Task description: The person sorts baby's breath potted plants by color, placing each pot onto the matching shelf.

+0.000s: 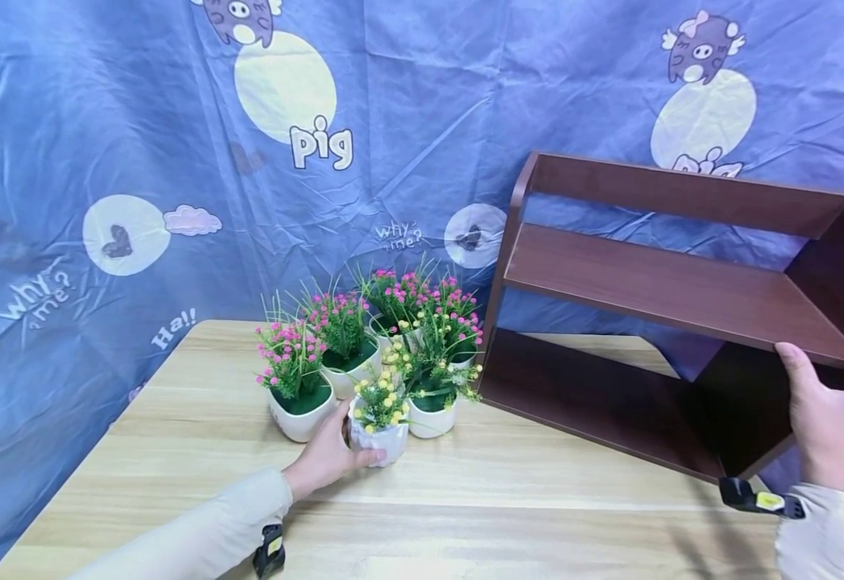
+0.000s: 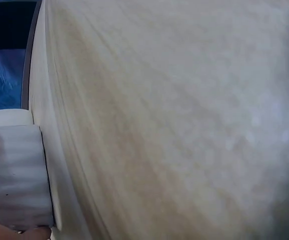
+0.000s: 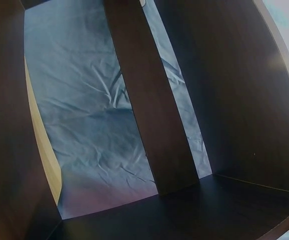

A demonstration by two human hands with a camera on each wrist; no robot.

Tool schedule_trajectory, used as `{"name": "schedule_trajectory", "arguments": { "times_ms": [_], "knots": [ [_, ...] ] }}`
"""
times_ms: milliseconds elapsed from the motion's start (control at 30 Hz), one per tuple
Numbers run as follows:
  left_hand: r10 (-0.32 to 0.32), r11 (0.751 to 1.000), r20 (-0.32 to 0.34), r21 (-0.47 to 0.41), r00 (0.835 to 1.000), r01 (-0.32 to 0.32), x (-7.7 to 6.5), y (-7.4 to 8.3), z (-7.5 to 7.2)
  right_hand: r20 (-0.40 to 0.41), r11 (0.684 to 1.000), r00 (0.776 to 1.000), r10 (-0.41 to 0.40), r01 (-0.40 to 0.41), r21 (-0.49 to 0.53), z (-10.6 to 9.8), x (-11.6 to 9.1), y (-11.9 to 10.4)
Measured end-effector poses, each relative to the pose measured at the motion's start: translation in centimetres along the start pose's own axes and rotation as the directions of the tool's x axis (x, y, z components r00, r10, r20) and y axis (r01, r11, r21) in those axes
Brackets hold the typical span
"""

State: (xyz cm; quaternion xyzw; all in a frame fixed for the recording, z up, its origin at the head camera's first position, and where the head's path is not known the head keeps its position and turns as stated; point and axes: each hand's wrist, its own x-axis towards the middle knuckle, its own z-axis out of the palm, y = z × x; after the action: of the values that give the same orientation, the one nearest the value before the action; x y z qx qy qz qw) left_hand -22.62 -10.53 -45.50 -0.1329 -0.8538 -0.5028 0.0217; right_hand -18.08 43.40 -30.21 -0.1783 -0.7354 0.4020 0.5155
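Note:
My left hand [image 1: 331,455] grips a small white pot of yellow flowers [image 1: 381,439], its thumb across the front. In the left wrist view the ribbed side of that pot [image 2: 14,175] shows between thumb and fingers. My right hand [image 1: 831,423] holds the dark brown two-tier shelf [image 1: 654,282] at its right side, thumb by the front edge of the middle board. Its other fingers are mostly hidden; a bit of hand shows at the right wrist view's edge. The shelf stands angled at the table's right, and its inside boards [image 3: 149,100] fill the right wrist view.
Several white pots with pink flowers [image 1: 349,366] cluster behind and left of the held pot. Another pot with yellow flowers [image 1: 432,415] stands just right of it. Behind the wooden table [image 1: 465,515] hangs a blue printed cloth [image 1: 422,121].

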Motion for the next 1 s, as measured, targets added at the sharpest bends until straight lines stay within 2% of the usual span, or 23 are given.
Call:
{"name": "schedule_trajectory", "arguments": {
  "times_ms": [100,200,333,500,667,767,900,1000],
  "knots": [
    [0.003,1.000,-0.003,0.001,1.000,-0.003,0.1,-0.1,-0.1,-0.004,1.000,1.000,0.013,-0.013,0.009,0.1,-0.8,-1.8],
    [0.000,1.000,-0.004,-0.001,1.000,0.000,0.1,-0.2,-0.3,-0.007,1.000,1.000,0.028,-0.028,0.015,0.2,-1.0,-2.2],
    [-0.016,1.000,-0.007,-0.010,1.000,0.016,0.0,-0.1,-0.4,-0.001,0.999,0.999,0.033,-0.033,0.019,0.1,0.0,-0.1],
    [-0.034,0.999,0.005,-0.034,0.999,0.034,-0.3,0.5,-0.6,-0.002,1.000,1.000,0.012,-0.012,0.013,0.1,0.2,0.5],
    [-0.017,0.996,0.078,-0.084,0.997,0.023,-0.4,1.9,-1.0,0.000,1.000,1.000,0.005,-0.005,0.009,0.3,0.3,0.4],
    [0.005,0.997,0.120,-0.080,0.993,0.004,-0.5,3.1,-1.2,-0.001,1.000,1.000,-0.003,0.003,0.014,0.3,0.3,0.4],
    [0.050,0.995,0.174,-0.092,0.983,-0.034,-0.4,5.0,-1.0,-0.011,0.999,1.000,-0.025,0.025,0.024,0.1,0.3,0.6],
    [0.088,0.989,0.219,-0.138,0.972,-0.058,-0.2,6.4,-0.7,-0.009,0.999,0.999,-0.040,0.040,0.027,0.0,0.1,0.7]
  ]
}}
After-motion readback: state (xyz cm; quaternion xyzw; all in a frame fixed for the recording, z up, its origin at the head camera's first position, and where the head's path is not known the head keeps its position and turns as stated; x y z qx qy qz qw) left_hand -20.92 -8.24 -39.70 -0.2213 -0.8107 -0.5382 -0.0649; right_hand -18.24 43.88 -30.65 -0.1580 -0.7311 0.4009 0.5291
